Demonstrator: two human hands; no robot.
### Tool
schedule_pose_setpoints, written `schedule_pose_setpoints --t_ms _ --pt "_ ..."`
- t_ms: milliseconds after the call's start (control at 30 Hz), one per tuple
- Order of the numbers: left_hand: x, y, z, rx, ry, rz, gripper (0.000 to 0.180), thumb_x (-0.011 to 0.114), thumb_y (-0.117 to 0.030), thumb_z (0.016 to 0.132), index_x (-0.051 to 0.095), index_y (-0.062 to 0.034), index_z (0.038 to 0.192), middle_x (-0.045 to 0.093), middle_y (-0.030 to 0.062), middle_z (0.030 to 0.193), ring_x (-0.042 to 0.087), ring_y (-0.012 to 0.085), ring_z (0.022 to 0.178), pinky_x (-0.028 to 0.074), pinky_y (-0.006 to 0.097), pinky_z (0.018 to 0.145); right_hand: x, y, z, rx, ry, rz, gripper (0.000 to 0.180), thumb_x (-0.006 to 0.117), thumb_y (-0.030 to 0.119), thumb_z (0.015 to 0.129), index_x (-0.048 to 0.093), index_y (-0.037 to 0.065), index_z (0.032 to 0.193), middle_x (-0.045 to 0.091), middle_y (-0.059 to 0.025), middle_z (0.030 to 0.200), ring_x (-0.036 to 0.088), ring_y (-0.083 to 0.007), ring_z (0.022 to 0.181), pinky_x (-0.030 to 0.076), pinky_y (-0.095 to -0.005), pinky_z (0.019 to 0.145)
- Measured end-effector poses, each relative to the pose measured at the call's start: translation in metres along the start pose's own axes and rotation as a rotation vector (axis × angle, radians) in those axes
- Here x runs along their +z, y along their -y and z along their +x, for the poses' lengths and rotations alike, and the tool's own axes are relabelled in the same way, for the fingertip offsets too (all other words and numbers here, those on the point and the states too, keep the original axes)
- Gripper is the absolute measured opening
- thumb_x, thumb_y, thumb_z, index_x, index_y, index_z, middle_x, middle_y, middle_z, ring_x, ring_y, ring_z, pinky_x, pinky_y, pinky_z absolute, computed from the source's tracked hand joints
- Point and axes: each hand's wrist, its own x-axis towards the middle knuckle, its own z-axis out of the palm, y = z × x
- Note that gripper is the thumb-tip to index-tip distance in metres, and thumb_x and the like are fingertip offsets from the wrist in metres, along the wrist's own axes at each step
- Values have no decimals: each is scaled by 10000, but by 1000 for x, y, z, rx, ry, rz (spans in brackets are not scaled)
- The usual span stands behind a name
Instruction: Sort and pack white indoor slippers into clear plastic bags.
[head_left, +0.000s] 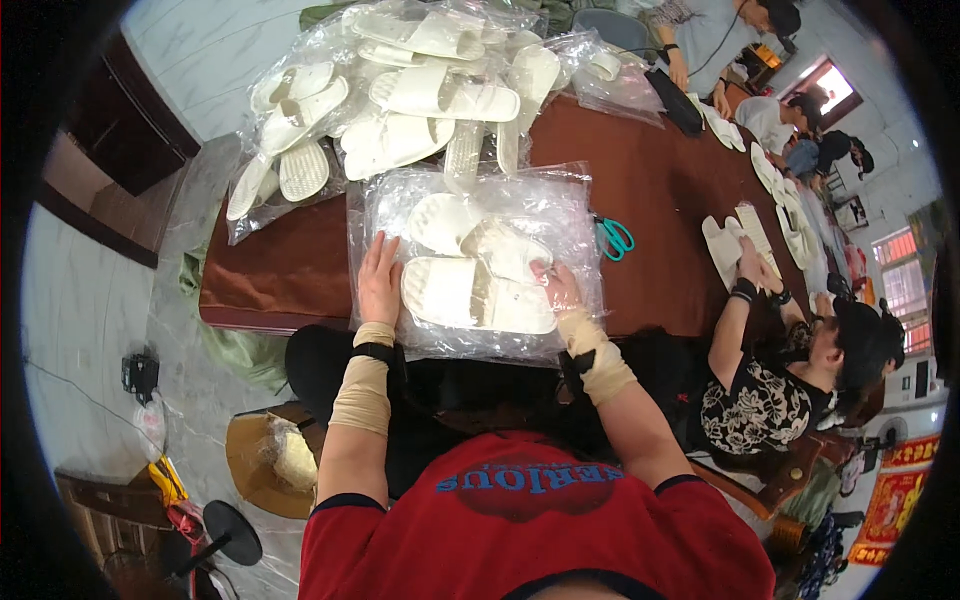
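Note:
A pair of cream slippers (pixel 455 290) lies side by side in front of me on a clear plastic bag (pixel 375 205), whose film glares, so I cannot tell how far they are inside. Flat along the bag's left edge, my left hand (pixel 378 280) has its fingers stretched out beside the nearer slipper. At the other end of the pair, my right hand (pixel 564 288) has curled fingers gripping the edge of a slipper; part of its grip is hidden by film. Both wrists have tan wraps and black bands.
Bagged cream slippers (pixel 440 90) form a heap at the far side of the brown-covered table (pixel 650 180). Teal-handled scissors (pixel 613 239) lie right of my bag. A co-worker (pixel 775 380) at my right holds slippers; loose slippers line the table's right edge. An open carton (pixel 262 460) stands at lower left.

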Motion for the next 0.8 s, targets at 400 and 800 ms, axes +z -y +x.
schedule_pose_setpoints --t_ms 400,800 --pt "-38 -8 -1 -21 -6 4 359 575 -54 873 577 -96 1229 515 123 1331 449 306 1257 355 429 1044 -57 45 30 -68 -51 -604 417 653 383 860 617 -21 954 641 -201 859 594 -214 770 452 -379 716" --pt "7 17 27 -95 263 469 604 478 -510 910 322 -293 1451 215 -16 1550 174 233 1434 130 686 1067 -63 114 9 -151 -173 -862 435 647 366 847 605 -5 1072 666 -185 908 641 -287 830 481 -361 751"
